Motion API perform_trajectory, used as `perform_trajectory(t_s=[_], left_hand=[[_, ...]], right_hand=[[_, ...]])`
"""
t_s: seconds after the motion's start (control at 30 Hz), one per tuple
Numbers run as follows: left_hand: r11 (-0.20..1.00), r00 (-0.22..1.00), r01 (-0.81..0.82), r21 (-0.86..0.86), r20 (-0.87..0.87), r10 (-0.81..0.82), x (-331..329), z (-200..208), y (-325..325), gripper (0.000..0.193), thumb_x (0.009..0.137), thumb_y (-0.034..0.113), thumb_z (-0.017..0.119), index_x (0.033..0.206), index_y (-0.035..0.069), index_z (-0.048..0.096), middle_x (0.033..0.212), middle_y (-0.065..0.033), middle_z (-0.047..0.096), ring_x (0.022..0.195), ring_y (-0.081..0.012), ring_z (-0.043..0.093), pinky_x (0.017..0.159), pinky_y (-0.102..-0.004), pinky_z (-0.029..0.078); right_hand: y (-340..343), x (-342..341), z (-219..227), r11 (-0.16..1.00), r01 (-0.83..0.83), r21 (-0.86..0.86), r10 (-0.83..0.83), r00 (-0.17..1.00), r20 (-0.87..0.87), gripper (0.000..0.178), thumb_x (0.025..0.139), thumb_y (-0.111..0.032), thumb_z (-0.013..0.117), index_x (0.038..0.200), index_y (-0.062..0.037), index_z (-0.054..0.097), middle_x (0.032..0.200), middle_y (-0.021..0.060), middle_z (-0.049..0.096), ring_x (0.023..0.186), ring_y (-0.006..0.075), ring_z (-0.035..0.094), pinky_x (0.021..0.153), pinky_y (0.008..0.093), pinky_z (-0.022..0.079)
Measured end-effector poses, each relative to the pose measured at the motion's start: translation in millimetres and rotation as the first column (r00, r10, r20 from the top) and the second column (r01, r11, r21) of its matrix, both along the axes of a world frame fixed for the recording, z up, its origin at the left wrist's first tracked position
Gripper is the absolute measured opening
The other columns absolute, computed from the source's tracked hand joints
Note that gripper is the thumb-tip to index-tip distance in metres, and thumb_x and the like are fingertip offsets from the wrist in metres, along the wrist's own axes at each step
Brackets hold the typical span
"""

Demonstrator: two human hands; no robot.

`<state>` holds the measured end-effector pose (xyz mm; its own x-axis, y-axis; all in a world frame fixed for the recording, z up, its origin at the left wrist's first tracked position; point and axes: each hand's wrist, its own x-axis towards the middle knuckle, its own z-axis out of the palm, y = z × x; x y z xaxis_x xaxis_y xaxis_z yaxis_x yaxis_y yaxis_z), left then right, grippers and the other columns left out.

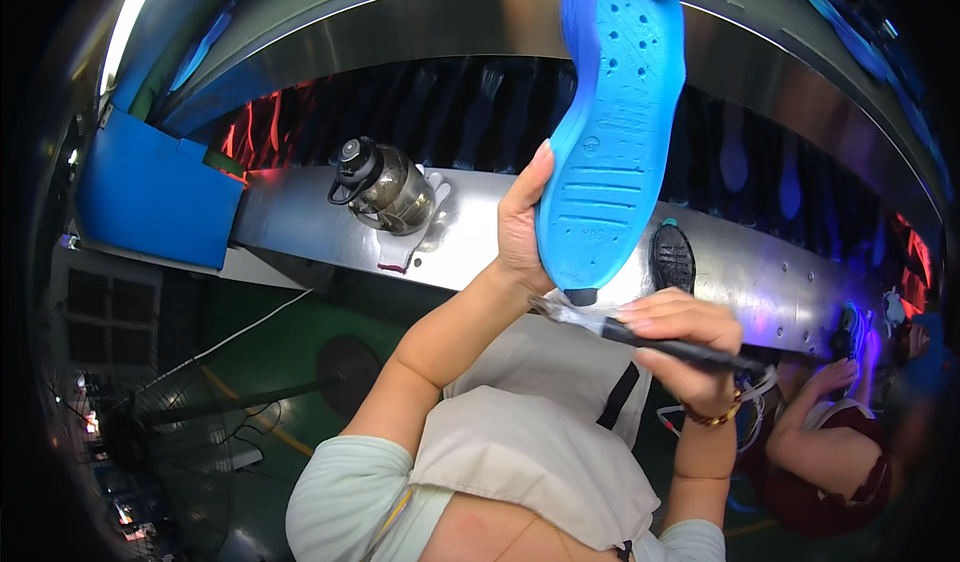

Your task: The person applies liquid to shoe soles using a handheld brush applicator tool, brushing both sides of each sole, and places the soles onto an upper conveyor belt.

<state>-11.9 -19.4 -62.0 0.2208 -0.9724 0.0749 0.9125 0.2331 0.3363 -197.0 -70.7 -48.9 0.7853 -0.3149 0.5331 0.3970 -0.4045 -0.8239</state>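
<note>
My left hand [522,224] grips a bright blue shoe sole [615,162] by its near left edge. The sole stands tilted up in front of me, its face with grooves and small holes toward me. A small black piece [581,296] shows at its lower end. My right hand [690,334] is closed round the black handle of a brush [640,338]. The brush's pale bristles [562,310] are just below the sole's lower end; whether they touch it I cannot tell. On the metal ledge, right of the blue sole, lies a smaller black sole [672,258].
A dark-lidded bottle [395,190] stands on the metal ledge [480,207] beside a white glove [425,232]. Behind the ledge runs a dark line of soles [735,152]. At left hangs a blue box [150,192]; a fan [125,437] stands below. Another person's arm [825,442] is at right.
</note>
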Motion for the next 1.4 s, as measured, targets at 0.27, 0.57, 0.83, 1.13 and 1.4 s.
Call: perform_trajectory(t_s=[0.27, 0.57, 0.83, 1.13, 1.4], left_hand=[[0.979, 0.989, 0.147, -0.139, -0.004, -0.149, 16, -3, -9, 0.055, 0.091, 0.041, 0.035, 0.125, -0.001, 0.041, 0.119, -0.0184, 0.052, 0.105, -0.0287, 0.054, 0.093, -0.0416, 0.042], [0.845, 0.860, 0.476, 0.242, 0.074, -0.506, 25, 12, -6, 0.041, 0.087, 0.026, 0.048, 0.115, -0.004, 0.051, 0.106, -0.0173, 0.059, 0.092, -0.0252, 0.060, 0.085, -0.0370, 0.047], [0.617, 0.587, 0.458, 0.640, 0.304, -0.751, 26, 17, 1, 0.058, 0.081, 0.039, 0.058, 0.121, -0.002, 0.047, 0.113, -0.0182, 0.053, 0.096, -0.0218, 0.056, 0.079, -0.0302, 0.048], [0.612, 0.527, 0.384, 0.692, 0.380, -0.760, 34, 17, 10, 0.056, 0.083, 0.039, 0.056, 0.122, 0.000, 0.046, 0.112, -0.0169, 0.054, 0.092, -0.0198, 0.058, 0.075, -0.0300, 0.050], [0.782, 0.790, 0.439, 0.443, 0.224, -0.570, 30, -29, 12, 0.058, 0.085, 0.041, 0.048, 0.130, 0.005, 0.037, 0.121, -0.0197, 0.047, 0.104, -0.0328, 0.052, 0.082, -0.0512, 0.046]], right_hand=[[-12, -2, 12, 0.966, 0.247, -0.073, -0.248, 0.969, -0.005, 0.019, 0.062, 0.004, 0.067, 0.081, 0.0000, 0.063, 0.084, 0.0142, 0.065, 0.080, 0.0264, 0.064, 0.071, 0.0321, 0.049], [-11, -10, 19, 0.918, 0.121, -0.377, -0.179, 0.976, -0.121, 0.018, 0.067, -0.003, 0.069, 0.084, -0.0064, 0.064, 0.087, 0.0061, 0.067, 0.078, 0.0210, 0.064, 0.065, 0.0278, 0.046], [-23, -19, 17, 0.922, -0.075, -0.379, -0.072, 0.930, -0.359, 0.021, 0.068, -0.004, 0.066, 0.089, -0.0065, 0.064, 0.092, 0.0052, 0.066, 0.084, 0.0199, 0.064, 0.071, 0.0292, 0.050], [-48, -25, 26, 0.868, -0.094, -0.487, -0.113, 0.919, -0.378, 0.016, 0.072, -0.008, 0.065, 0.088, -0.0043, 0.063, 0.089, 0.0085, 0.066, 0.078, 0.0239, 0.064, 0.065, 0.0313, 0.050], [-36, -16, 8, 0.916, 0.160, 0.369, 0.014, 0.905, -0.426, 0.022, 0.073, -0.002, 0.066, 0.095, 0.0020, 0.064, 0.074, 0.0084, 0.064, 0.054, 0.0096, 0.058, 0.051, 0.0196, 0.048]])
